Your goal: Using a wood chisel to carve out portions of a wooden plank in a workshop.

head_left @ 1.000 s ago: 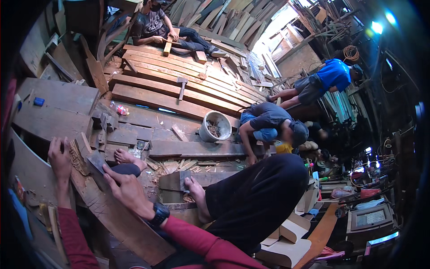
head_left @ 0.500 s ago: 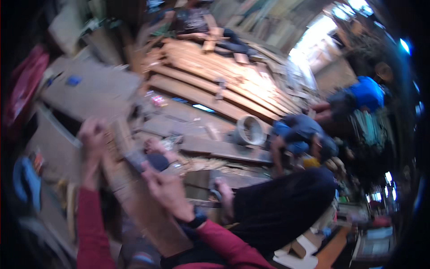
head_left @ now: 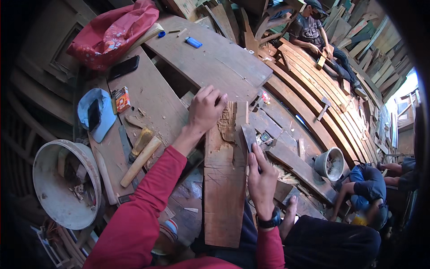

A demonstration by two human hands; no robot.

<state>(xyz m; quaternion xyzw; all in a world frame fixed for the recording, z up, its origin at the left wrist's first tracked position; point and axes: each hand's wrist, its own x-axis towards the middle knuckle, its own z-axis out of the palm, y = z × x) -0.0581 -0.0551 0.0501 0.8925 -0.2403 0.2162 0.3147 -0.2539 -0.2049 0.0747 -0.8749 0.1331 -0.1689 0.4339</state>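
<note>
An upright wooden plank (head_left: 224, 201) lies lengthwise between my legs, its upper end broken and crumbly. My left hand (head_left: 206, 110) has its fingers curled at that end's left corner, gripping it. My right hand (head_left: 262, 177) is closed on a flat grey metal blade (head_left: 247, 134), held along the plank's right edge near the damaged section. To the left, wooden-handled tools (head_left: 141, 163) lie on boards beside a light blue cap (head_left: 106, 119) with a dark phone on it, a small orange box (head_left: 123, 101) and another phone (head_left: 123, 67).
A red bag (head_left: 107, 31) and blue lighter (head_left: 193, 42) are farther up. A large bucket (head_left: 42, 179) sits left, a smaller one (head_left: 320, 166) right. One person (head_left: 304, 33) sits beyond long beams (head_left: 309, 94) with a hammer-like tool (head_left: 324, 102); another (head_left: 369, 186) bends at the right.
My view has swung left, so the plank and both hands now sit more central and upright, and the left-side boards and bucket show. The co-workers appear farther right. Both hands keep their holds.
</note>
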